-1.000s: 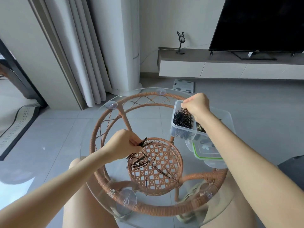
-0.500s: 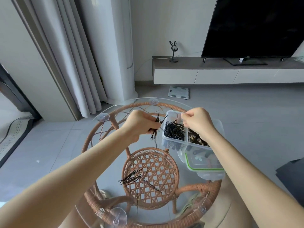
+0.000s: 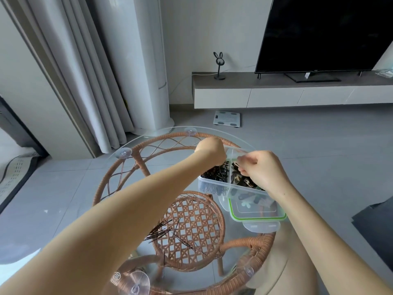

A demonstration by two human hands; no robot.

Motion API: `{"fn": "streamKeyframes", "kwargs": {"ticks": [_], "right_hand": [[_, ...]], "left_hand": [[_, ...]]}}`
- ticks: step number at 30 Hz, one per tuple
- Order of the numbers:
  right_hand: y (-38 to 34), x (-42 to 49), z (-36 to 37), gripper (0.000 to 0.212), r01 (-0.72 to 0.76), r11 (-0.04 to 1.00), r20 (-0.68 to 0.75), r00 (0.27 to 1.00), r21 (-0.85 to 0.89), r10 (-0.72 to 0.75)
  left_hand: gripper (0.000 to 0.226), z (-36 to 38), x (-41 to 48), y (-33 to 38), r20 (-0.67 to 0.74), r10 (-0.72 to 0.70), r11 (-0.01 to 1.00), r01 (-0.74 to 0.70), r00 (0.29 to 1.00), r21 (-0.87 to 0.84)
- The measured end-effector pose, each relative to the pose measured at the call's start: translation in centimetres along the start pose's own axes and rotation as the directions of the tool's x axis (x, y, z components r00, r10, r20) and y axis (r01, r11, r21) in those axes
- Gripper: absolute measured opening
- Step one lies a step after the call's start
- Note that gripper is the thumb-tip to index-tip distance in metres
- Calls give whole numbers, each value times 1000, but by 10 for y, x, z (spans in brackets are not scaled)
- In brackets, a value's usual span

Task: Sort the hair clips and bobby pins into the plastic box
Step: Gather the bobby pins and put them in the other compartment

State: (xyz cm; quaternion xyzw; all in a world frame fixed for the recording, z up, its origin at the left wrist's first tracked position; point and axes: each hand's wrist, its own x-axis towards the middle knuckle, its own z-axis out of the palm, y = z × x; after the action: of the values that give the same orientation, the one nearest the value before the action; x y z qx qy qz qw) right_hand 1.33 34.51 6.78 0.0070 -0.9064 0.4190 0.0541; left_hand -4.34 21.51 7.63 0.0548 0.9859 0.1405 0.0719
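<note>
A clear plastic box (image 3: pixel 212 186) with two compartments stands on the right side of the glass table. Its left compartment holds a pile of black bobby pins (image 3: pixel 214 174). Dark hair clips (image 3: pixel 240 180) fill the right one. My left hand (image 3: pixel 210 151) is a closed fist over the left compartment, with a bunch of bobby pins running down from it into the pile. My right hand (image 3: pixel 262 170) hovers over the right compartment, fingertips pinched at the box's middle divider. Several loose bobby pins (image 3: pixel 161 231) lie on the glass near me.
The box's lid (image 3: pixel 257 219), with a green seal, lies on the glass just in front of the box. The round glass table top (image 3: pixel 148 135) rests on a rattan frame (image 3: pixel 119 169) with suction cups. A dark object sits on the floor at the right edge (image 3: pixel 374 222).
My left hand carried a bunch of bobby pins from the near pile rightward and down over the box's left compartment. My right hand stayed at the box.
</note>
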Motion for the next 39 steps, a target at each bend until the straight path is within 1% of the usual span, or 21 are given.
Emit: {"fn": "streamKeyframes", "kwargs": {"ticks": [2,3,7,8,9,10,11,12,14,16,18,20,21,23,26,28,30,34,35,37,39], "right_hand": [[-3,-5,0,43,19,1000,16,1000,20,-19],[-4,-7,0,41,25,999,25,999,32,-26],[-11,-33,12,30,91,995,116,989,29,-94],[-12,-39,14,27,121,993,164,979,3,-120],[-9,-58,35,21,157,987,284,948,-18,-146],[-7,-67,43,16,197,979,354,921,-56,-165],[-2,-76,51,17,225,970,406,898,-92,-170],[3,-82,59,27,247,960,456,875,-135,-161],[10,-87,71,56,342,914,553,815,-218,-173],[13,-83,83,78,459,840,647,740,-289,-182],[13,-77,90,90,505,811,665,718,-296,-204],[6,-71,100,94,541,794,691,687,-278,-226],[2,-68,104,92,559,784,708,667,-270,-232],[-6,-63,111,79,565,784,729,646,-256,-228],[-13,-61,114,46,535,813,730,647,-231,-219],[-14,-63,113,26,515,830,729,649,-214,-216],[-12,-68,112,14,520,822,718,662,-233,-215],[-7,-85,113,10,555,771,668,705,-312,-238],[-5,-89,114,8,587,737,662,703,-334,-260],[-2,-97,118,13,646,662,657,693,-381,-298],[-1,-102,121,15,659,627,639,701,-414,-315]], "left_hand": [[42,-11,-3,-5,-26,28,999,-28,999,-29],[41,-16,-7,-9,-53,29,997,-33,998,-76],[26,-18,-46,-44,-188,24,976,-64,982,-207],[26,-18,-54,-53,-209,10,973,-57,978,-222],[26,-5,-77,-75,-190,-47,974,2,981,-228],[25,0,-89,-88,-187,-65,974,22,980,-227],[24,6,-101,-101,-174,-73,977,35,982,-213],[26,13,-114,-113,-131,-75,982,50,989,-181],[47,31,-139,-127,-17,-74,995,72,997,-75],[79,46,-163,-136,101,-118,993,116,988,27],[104,61,-176,-134,137,-92,990,76,986,123],[112,69,-182,-135,107,-69,979,46,992,201],[110,71,-181,-134,90,-57,977,37,994,210],[100,73,-180,-133,92,-42,984,25,995,177],[73,72,-178,-128,130,-25,996,13,991,94],[53,68,-175,-129,149,-7,996,-6,989,93],[37,64,-173,-131,176,5,993,-26,984,116],[17,64,-173,-132,251,17,976,-71,968,206],[16,65,-174,-131,273,14,972,-78,962,224],[17,66,-174,-128,304,14,957,-101,952,273],[18,66,-171,-124,332,12,935,-128,943,332]]}}
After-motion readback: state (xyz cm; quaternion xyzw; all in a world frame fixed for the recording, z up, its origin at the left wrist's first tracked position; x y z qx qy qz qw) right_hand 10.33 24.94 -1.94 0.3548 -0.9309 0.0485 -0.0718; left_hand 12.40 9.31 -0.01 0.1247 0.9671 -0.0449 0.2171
